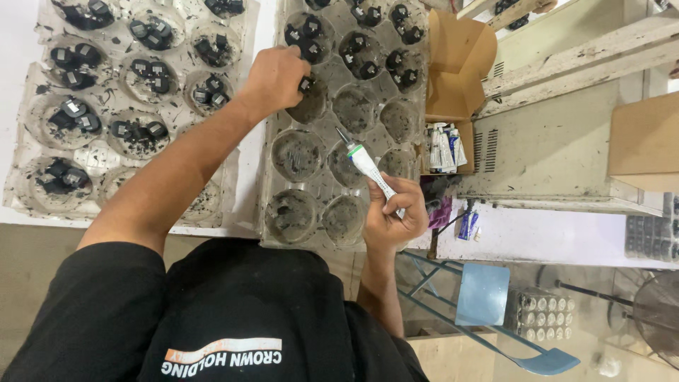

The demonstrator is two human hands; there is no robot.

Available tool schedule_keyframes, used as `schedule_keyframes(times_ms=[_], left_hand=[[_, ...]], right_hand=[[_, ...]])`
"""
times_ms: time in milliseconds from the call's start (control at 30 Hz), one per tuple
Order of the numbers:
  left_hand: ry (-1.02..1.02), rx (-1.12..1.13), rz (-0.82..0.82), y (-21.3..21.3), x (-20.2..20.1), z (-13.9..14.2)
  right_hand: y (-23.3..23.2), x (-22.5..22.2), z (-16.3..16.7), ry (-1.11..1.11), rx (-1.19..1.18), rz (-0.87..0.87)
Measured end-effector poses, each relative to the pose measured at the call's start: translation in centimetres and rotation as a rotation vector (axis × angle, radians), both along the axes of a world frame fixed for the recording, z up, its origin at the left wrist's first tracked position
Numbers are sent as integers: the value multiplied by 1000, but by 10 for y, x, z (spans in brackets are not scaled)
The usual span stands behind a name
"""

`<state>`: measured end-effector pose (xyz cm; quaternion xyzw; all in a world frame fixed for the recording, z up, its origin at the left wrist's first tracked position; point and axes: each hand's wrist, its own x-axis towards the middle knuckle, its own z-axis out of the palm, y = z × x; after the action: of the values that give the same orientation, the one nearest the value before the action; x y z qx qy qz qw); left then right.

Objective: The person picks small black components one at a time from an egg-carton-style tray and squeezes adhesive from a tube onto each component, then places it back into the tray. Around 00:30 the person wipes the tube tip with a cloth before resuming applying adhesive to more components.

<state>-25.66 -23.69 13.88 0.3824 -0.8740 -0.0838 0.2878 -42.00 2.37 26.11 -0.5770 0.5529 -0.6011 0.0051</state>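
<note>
Black part (305, 83) in left hand (274, 76); right hand (393, 212) grips tube (368, 167)

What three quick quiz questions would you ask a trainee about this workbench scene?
1. True or false: the right hand holds a white tube with a green collar.
2. The left hand holds a small black part over: A) the right clear tray; B) a cardboard box; C) a blue chair.
3. Short answer: which clear tray has black parts in more of its cups, the right one or the left clear tray?

Key: 1 true; 2 A; 3 the left one.
</note>
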Motion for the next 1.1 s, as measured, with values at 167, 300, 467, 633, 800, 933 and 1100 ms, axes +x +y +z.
schedule_keyframes(times_ms=[167,300,467,633,800,933,1100], left_hand=[[88,-24,40,4,4,-5],[280,131,105,24,35,-15],[355,24,409,42,131,-42],[99,499,530,83,180,-77],[-219,523,705,108,144,-112],[-182,497,690,102,137,-121],[-51,480,586,102,138,-98]], right_hand=[[5,-7,-11,-26,0,4],[6,-5,-24,-65,24,12],[10,-3,-34,-55,58,6],[6,7,-38,-118,93,44],[3,22,-37,-118,114,112],[5,27,-32,-53,132,107],[6,25,-32,-109,105,81]])
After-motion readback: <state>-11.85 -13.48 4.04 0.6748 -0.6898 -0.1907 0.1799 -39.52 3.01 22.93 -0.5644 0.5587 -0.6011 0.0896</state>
